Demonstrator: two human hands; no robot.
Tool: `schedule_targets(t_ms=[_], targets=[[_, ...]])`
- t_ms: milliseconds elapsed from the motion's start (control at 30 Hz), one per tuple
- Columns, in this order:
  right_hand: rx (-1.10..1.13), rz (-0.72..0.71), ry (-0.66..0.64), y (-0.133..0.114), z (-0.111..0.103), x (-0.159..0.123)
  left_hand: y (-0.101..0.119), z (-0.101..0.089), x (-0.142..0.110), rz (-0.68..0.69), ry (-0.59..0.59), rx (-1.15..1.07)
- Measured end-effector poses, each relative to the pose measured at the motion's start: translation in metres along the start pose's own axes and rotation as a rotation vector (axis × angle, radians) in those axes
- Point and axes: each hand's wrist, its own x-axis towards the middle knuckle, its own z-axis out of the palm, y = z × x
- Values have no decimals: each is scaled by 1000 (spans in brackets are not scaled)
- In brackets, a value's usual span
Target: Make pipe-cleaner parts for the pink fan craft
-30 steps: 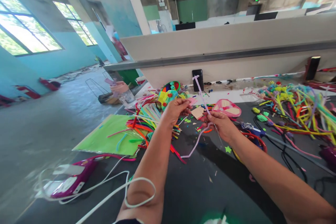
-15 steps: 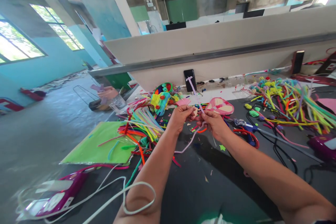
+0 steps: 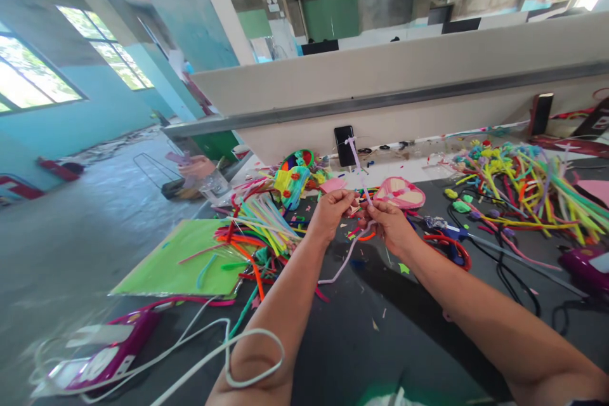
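Observation:
My right hand (image 3: 391, 221) pinches a lilac pipe cleaner stem (image 3: 358, 166). The stem rises from the fingertips, leaning left, and has a small crosspiece at its top. Its loose lower length curves down and left to the dark tabletop. A thin wire hangs below the right fingers. Just left of the stem, my left hand (image 3: 330, 212) is closed in a pinch. Whatever lies between its fingertips is too small to make out. Beyond the right hand lies a pink-edged heart-shaped piece (image 3: 399, 193).
Bundled pipe cleaners (image 3: 266, 222) and a green sheet (image 3: 176, 260) lie left; a larger pipe cleaner heap (image 3: 528, 184) is right. A phone (image 3: 344, 147) leans against the partition. A blue glue gun (image 3: 454, 232) sits right. A white cable (image 3: 190, 365) loops over my left forearm.
The view has swung to the right. My left hand has come closer to the right hand and the stem. My right hand keeps its hold on the lilac pipe cleaner.

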Motion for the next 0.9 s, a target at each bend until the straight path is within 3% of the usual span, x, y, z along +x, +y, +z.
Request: schedule_targets(t_ms=[167, 333, 567, 733, 900], targets=[[45, 5, -91, 3, 5, -3, 0, 13, -6, -134, -98, -246], [129, 83, -177, 16, 15, -10, -2, 19, -8, -263, 1, -260], [356, 153, -247, 18, 8, -7, 4, 6, -4, -244, -26, -253], [396, 239, -242, 20, 3, -3, 1, 4, -2, -224, -35, -235], [477, 305, -335, 18, 9, -11, 7, -2, -5, -253, -127, -218]])
